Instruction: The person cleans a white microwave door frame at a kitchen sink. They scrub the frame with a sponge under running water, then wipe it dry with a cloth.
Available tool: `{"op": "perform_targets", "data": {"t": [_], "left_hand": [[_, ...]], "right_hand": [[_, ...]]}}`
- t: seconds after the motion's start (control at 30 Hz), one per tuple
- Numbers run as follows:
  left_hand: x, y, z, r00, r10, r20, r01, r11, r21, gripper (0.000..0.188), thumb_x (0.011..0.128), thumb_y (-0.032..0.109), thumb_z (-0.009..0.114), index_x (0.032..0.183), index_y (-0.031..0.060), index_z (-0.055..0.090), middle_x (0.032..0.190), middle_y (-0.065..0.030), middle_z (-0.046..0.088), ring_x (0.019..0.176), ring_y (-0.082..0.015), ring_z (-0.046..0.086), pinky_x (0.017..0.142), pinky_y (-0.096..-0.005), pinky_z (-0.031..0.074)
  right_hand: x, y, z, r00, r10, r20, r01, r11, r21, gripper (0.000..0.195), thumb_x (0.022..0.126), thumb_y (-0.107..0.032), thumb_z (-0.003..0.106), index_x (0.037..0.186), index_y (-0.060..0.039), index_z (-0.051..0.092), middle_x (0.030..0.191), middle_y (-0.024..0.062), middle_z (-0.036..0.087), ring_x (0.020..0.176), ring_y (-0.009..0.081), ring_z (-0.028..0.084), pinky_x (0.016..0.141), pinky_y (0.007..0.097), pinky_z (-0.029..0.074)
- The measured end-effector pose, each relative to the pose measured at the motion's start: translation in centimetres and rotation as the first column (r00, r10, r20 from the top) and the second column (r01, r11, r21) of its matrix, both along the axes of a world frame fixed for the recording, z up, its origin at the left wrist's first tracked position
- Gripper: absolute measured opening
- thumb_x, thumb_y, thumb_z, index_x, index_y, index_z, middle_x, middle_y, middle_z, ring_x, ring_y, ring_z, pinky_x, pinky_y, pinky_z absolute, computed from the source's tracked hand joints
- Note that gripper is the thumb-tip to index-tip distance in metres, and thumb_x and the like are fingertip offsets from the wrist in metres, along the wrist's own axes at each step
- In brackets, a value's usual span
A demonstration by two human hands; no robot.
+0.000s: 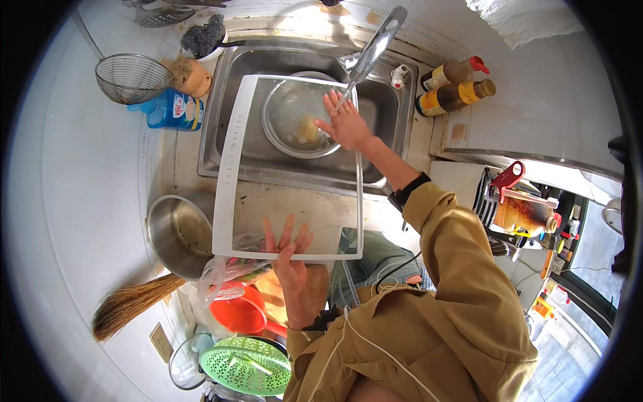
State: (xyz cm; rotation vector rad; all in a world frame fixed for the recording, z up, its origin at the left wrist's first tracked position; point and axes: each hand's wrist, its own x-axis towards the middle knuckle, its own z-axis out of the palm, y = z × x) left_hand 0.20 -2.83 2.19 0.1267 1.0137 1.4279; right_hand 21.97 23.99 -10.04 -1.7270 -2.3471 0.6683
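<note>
A clear glass refrigerator shelf with a white plastic frame (229, 166) lies slanting over the stainless steel sink (213, 125) and the counter. My left hand (289, 251) supports its near edge, fingers seen through the glass and the thumb on top. On the glass near the far right corner, my right hand (346, 120) rests with its fingers spread, under water running from the faucet (377, 45). Through the glass a round metal basin (269, 125) shows in the sink, with a yellowish thing (307, 129) that I cannot make out clearly.
Left of the sink are a blue detergent bottle (176, 109), a wire strainer (131, 78) and a steel pot (176, 226). Sauce bottles (452, 98) stand at the right. Nearer me are a straw brush (135, 304), a red plastic dipper (238, 311) and a green colander (246, 367).
</note>
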Motion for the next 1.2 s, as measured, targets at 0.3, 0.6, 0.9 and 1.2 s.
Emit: {"op": "perform_targets", "data": {"t": [0.3,0.6,0.9,1.2], "left_hand": [[0.1,0.3,0.3,0.998,0.056,-0.003,-0.056,0.998,0.004,0.093,0.084,-0.006,0.053,0.163,0.0236,0.014,0.151,-0.0269,0.044,0.128,-0.047,0.056,0.104,-0.0555,0.051],[0.2,0.4,0.9,0.998,0.058,-0.002,-0.058,0.998,-0.01,0.095,0.083,-0.005,0.055,0.163,0.025,0.014,0.152,-0.026,0.044,0.131,-0.0482,0.053,0.105,-0.0563,0.049],[0.1,-0.1,1.2,1.0,0.025,-0.005,-0.025,1.0,-0.011,0.094,0.083,-0.006,0.054,0.163,0.0241,0.015,0.152,-0.0262,0.044,0.129,-0.0483,0.054,0.105,-0.0558,0.049],[0.9,0.1,1.1,1.0,-0.002,-0.025,0.001,0.999,-0.041,0.094,0.083,-0.002,0.056,0.164,0.0225,0.014,0.151,-0.0267,0.045,0.127,-0.0464,0.057,0.103,-0.0533,0.052]], "right_hand": [[-2.5,-2.8,4.3,0.988,0.15,-0.028,-0.151,0.987,-0.061,0.098,0.098,-0.071,0.033,0.155,0.0083,0.022,0.165,0.0267,0.016,0.155,0.0349,0.013,0.126,0.0443,0.013],[-4.4,-6.0,5.9,0.918,0.086,-0.388,-0.085,0.996,0.02,0.048,0.097,-0.037,0.058,0.126,0.0015,0.059,0.135,0.0266,0.051,0.131,0.0433,0.044,0.114,0.0478,0.035],[-3.2,-3.0,0.7,0.928,0.17,-0.331,-0.069,0.953,0.294,0.017,0.085,-0.014,0.058,0.088,-0.0012,0.07,0.116,0.0209,0.057,0.117,0.0358,0.049,0.105,0.0462,0.039],[-1.3,-1.6,-2.1,0.885,0.144,-0.442,-0.035,0.969,0.246,0.029,0.087,-0.002,0.062,0.116,-0.0056,0.056,0.119,0.0188,0.056,0.113,0.0427,0.052,0.097,0.0493,0.044]]}}
